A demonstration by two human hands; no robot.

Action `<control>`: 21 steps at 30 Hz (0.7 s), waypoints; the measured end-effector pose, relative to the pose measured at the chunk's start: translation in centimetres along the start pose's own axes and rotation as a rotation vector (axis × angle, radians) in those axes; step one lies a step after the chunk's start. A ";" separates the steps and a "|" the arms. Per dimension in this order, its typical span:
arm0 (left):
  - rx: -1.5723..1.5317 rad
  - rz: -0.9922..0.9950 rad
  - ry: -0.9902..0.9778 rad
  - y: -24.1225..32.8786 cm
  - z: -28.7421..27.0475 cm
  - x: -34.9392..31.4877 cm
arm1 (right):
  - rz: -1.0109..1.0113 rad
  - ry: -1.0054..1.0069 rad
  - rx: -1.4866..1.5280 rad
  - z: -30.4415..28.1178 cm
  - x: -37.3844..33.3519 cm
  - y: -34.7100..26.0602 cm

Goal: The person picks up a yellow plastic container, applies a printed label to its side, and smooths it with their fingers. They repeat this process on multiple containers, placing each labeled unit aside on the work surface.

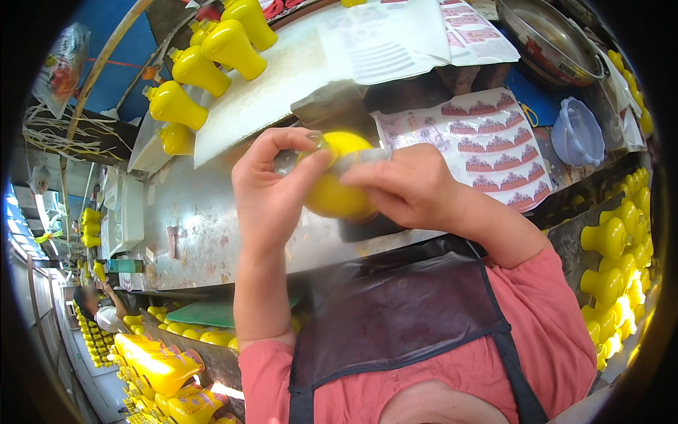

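Observation:
A glossy yellow ceramic bottle (333, 196) is between my hands at the near side of the metal worktable, its rounded end toward me. My left hand (272, 180) is closed at the bottle's left side, thumb and forefinger curled together at its upper edge; what they pinch is too blurred to make out. My right hand (417, 185) is closed too, pinching a whitish, translucent strip (361, 160) that lies across the bottle. A dark block (367, 229) shows under the bottle, partly hidden. Right of it lies a sheet of pink-purple decals (487, 145).
Several yellow bottles (176, 104) stand on the far left beside a white board (282, 85). A pale blue basket (578, 134) and a metal basin (551, 42) sit far right. Yellow bottles (607, 237) line the right side; a person (109, 316) is at far left.

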State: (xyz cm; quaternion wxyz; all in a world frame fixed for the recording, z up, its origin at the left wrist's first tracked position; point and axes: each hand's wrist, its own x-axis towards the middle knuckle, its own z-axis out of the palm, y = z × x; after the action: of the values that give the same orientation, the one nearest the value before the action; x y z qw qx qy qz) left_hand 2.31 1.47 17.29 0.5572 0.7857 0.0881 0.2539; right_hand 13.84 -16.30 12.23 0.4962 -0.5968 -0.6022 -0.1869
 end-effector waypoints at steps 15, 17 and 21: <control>0.040 0.054 -0.026 0.1 -0.2 -0.3 | 0.036 -0.018 -0.069 0.1 -0.2 -0.5; -0.070 -0.005 -0.019 -0.1 0.0 -0.4 | 0.028 0.008 -0.045 -0.2 -0.2 -0.3; -0.224 -0.074 -0.017 -0.6 0.4 -0.6 | 0.006 -0.068 -0.070 -0.6 -0.1 -0.9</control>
State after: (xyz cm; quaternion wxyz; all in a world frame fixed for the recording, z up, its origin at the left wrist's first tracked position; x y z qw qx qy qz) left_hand 2.12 1.13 16.42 0.6512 0.7169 0.0835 0.2348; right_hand 13.25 -17.00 12.73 0.4547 -0.6217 -0.6100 -0.1860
